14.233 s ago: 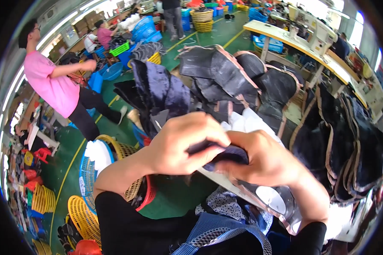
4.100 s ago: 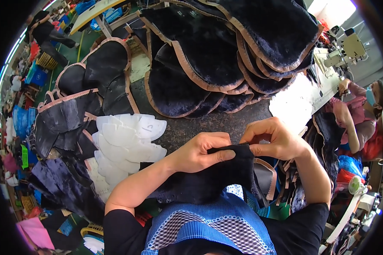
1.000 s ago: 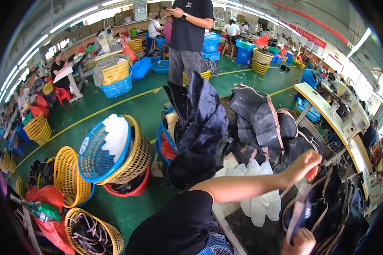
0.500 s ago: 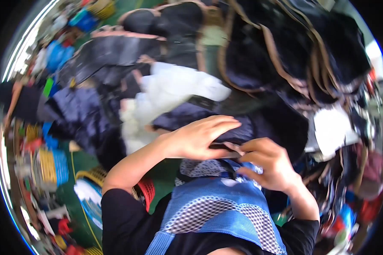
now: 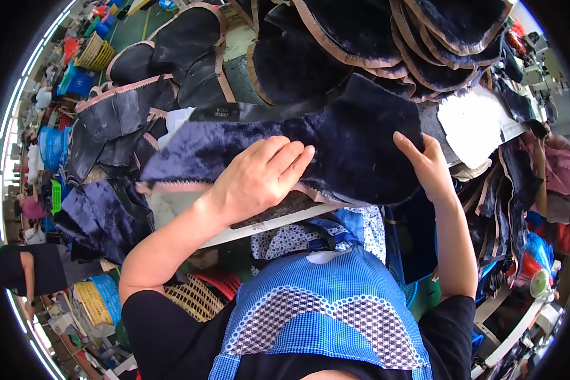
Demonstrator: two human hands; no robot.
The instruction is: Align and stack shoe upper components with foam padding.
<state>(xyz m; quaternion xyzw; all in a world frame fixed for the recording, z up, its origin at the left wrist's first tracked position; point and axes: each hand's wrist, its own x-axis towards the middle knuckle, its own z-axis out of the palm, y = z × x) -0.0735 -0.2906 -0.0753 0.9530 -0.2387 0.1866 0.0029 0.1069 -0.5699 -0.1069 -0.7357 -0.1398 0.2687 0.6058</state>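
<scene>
A dark navy plush piece (image 5: 367,139) lies spread across the work surface in front of me, with a pinkish trim strip along part of its near edge. Pressed together and bent, the fingers of my left hand (image 5: 259,174) are on the pile at its middle; the thumb is hidden. My right hand (image 5: 429,163) holds its rounded right end, the thumb on top and the other fingers partly out of sight at the edge. Behind the plush shows a black strip (image 5: 218,113) with pale printing.
Trimmed dark plush pieces (image 5: 449,63) are piled at the far right, beside a white sheet (image 5: 472,120). Black trimmed pieces (image 5: 190,44) lie far left. A crumpled navy plush piece (image 5: 101,215) sits at the left. Baskets (image 5: 196,297) stand below the table edge (image 5: 266,227).
My hands were close together near the apron at the piece's near edge; now they are apart, the right farther right and away. The plush lies more spread out, and the view has shifted.
</scene>
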